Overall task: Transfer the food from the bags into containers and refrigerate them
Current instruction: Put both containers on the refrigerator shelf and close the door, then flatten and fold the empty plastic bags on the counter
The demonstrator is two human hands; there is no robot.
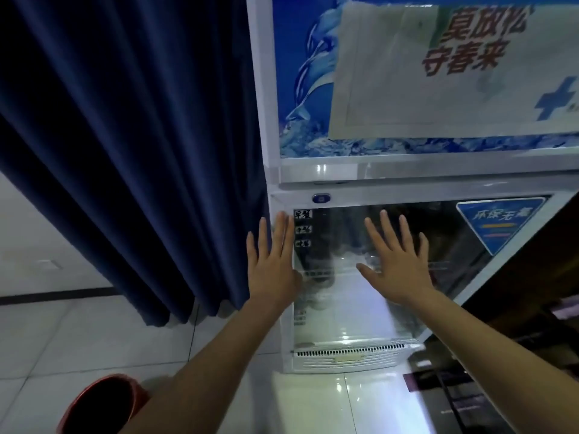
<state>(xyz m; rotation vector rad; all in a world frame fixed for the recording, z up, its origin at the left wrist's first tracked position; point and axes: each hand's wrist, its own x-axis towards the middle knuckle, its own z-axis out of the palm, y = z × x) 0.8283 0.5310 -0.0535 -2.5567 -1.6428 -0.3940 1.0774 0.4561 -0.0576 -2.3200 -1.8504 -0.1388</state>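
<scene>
A white display fridge with a glass lower door (351, 311) stands right in front of me. Its upper door (300, 89) carries a blue ice picture and a pale poster with red writing. My left hand (272, 261) lies flat with straight fingers on the left edge of the glass door. My right hand (398, 261) spreads its fingers flat against the glass, further right. Neither hand holds anything. Through the glass I see a lit interior with vague shapes; no bags or containers can be made out.
A dark blue curtain (131, 145) hangs close against the fridge's left side. A red bucket (100, 405) stands on the pale tiled floor at lower left. Dark furniture (488, 399) sits to the right of the fridge's vent grille (344, 355).
</scene>
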